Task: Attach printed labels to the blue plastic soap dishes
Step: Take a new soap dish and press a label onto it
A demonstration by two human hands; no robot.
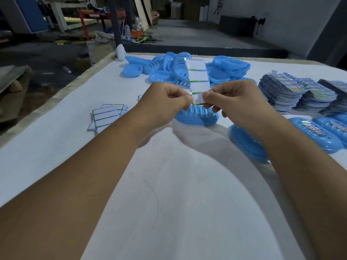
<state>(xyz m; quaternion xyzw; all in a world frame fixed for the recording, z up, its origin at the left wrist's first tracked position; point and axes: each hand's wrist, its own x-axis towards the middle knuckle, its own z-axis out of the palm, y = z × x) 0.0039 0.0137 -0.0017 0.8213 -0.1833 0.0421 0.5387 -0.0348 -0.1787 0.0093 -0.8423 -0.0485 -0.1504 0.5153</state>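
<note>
I see a strip of labels held upright above the white table, blank backing side toward the camera, green lines between the labels. Left hand pinches the strip's lower left edge, thumb and forefinger curled on it. Right hand pinches the bottom label on the right side, fingers curled around it. I can't tell if that label is already lifting off the backing.

Directly below the strip, one blue soap dish lies on the table, ribbed inside facing up, partly hidden by both hands. Behind the strip, a loose heap of soap dishes sits at the far edge. Right of the strip, stacks of printed cards lean in rows. Below those, nearer me, lidded dishes with colourful labels lie side by side, and another dish stack sits half under the right forearm. Left of the strip, a few more label strips lie fanned flat. A white bottle stands at the far left corner.
</note>
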